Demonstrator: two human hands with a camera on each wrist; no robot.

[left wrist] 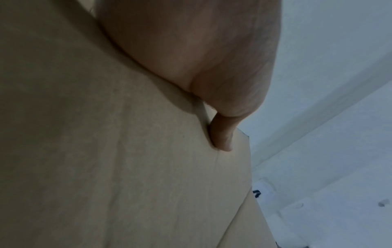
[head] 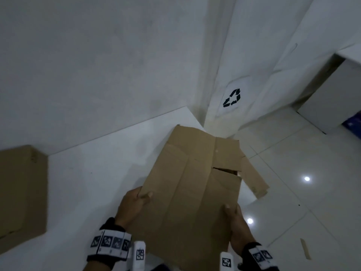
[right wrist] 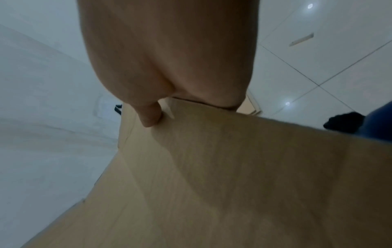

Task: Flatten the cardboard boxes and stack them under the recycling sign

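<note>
Fingers of both hands clamp the flattened box (head: 191,184) by opposite side edges, above bare floor (head: 293,163).

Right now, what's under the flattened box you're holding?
White floor shows around the flattened box, held by left hand and right hand. Directly beneath is covered.

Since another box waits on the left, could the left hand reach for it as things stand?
Probably not yet: the left hand grips the edge of the flattened box, which the right hand also holds. The other box lies off to the left, with bare floor between.
</note>
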